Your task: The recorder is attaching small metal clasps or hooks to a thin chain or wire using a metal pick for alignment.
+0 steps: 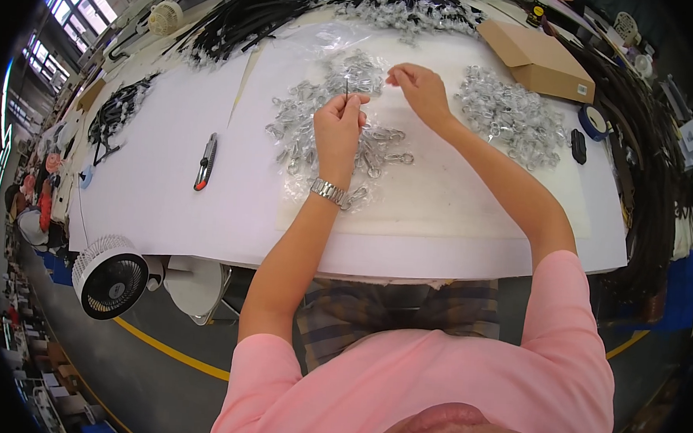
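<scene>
L hand (337, 135) w/ thin dark strip (346, 88), upper ctr of frame

Person in pink tee (432, 372) sits at the white desk (164, 221), both hands up at the clasp pile. L hand, metal watch (329, 190) on wrist, is pinching the strip btwn thumb & fingers; strip's end pokes up past the fingertips. R hand (424, 94) is just beside it, up & to the right, fingertips drawn together; can't tell from here if there's anything in them.

Shiny metal clasps (301, 110), some apparently in clear plastic, lie loose around the L hand, upper ctr. 2nd heap of similar small pcs (507, 119) sits upper rt, near the R forearm, w/ a cardboard box (542, 62) just behind, plus a blue tape roll (593, 122) & small black item (578, 146) at its rt. Box cutter (206, 162) lies ctr-left, well apart from the hands. Black straps (256, 12) bunched along the top; fan (115, 280) lower left, by desk's near edge.
</scene>
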### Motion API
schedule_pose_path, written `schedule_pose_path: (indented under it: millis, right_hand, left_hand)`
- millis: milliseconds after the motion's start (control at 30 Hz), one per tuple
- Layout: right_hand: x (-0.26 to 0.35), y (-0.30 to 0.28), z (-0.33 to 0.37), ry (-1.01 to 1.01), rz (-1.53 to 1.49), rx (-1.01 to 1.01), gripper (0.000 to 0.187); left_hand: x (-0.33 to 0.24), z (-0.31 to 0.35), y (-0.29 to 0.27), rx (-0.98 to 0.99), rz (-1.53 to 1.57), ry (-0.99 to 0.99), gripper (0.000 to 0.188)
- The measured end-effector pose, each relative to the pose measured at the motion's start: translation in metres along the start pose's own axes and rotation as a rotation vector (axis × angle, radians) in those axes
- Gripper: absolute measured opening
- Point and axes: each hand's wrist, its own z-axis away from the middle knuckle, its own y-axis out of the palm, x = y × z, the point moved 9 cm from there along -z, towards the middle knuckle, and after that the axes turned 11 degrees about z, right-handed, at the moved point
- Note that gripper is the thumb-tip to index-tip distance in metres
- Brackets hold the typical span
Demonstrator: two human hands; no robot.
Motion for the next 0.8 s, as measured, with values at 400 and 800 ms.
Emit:
schedule_pose_path:
  millis: [400, 800]
  right_hand:
    - [-0.124, -0.001, -0.161, -0.076, 1.016, -0.146, 0.021]
    - [-0.076, 0.006, -0.096, -0.287, 0.883, -0.003, 0.017]
  left_hand:
    - [0.01, 0.029, 0.039, 0.139, -0.059, -0.219, 0.023]
    - [0.015, 0.024, 0.041, 0.168, -0.093, -0.221, 0.022]
